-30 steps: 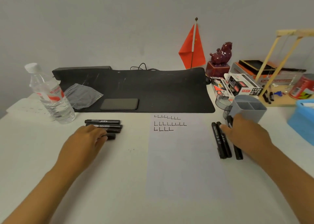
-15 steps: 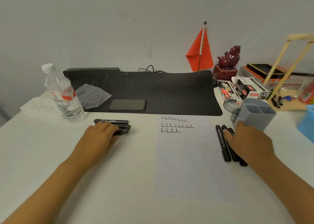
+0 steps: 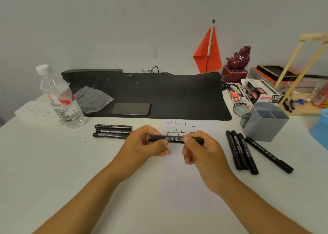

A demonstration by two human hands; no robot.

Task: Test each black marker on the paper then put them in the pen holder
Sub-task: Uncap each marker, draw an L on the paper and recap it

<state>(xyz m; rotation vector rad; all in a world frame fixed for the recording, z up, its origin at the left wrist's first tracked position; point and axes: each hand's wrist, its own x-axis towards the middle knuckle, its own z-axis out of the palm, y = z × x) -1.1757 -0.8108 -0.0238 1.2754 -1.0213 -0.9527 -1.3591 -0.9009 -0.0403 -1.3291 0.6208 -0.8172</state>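
Observation:
A black marker [image 3: 174, 139] is held level above the white paper [image 3: 184, 180], gripped at its left end by my left hand [image 3: 145, 145] and near its right end by my right hand [image 3: 202, 152]. Rows of L-shaped test marks [image 3: 181, 124] run along the paper's far part, partly hidden by the marker. Three black markers [image 3: 112, 131] lie side by side left of the paper. Several more black markers [image 3: 243, 152] lie to the right, beside the grey pen holder [image 3: 266, 125], whose compartments look empty.
A water bottle [image 3: 60, 98] stands at the left. Behind the paper lies a black desk mat [image 3: 159, 91] with a phone [image 3: 131, 109] and a plastic bag [image 3: 92, 99]. Marker boxes [image 3: 255, 93], a red flag [image 3: 208, 54], a figurine [image 3: 237, 63] and a wooden frame [image 3: 292, 73] crowd the right.
My left hand lifted one marker off the left pile and carried it to the middle. My right hand left the right-hand markers and took the marker's other end.

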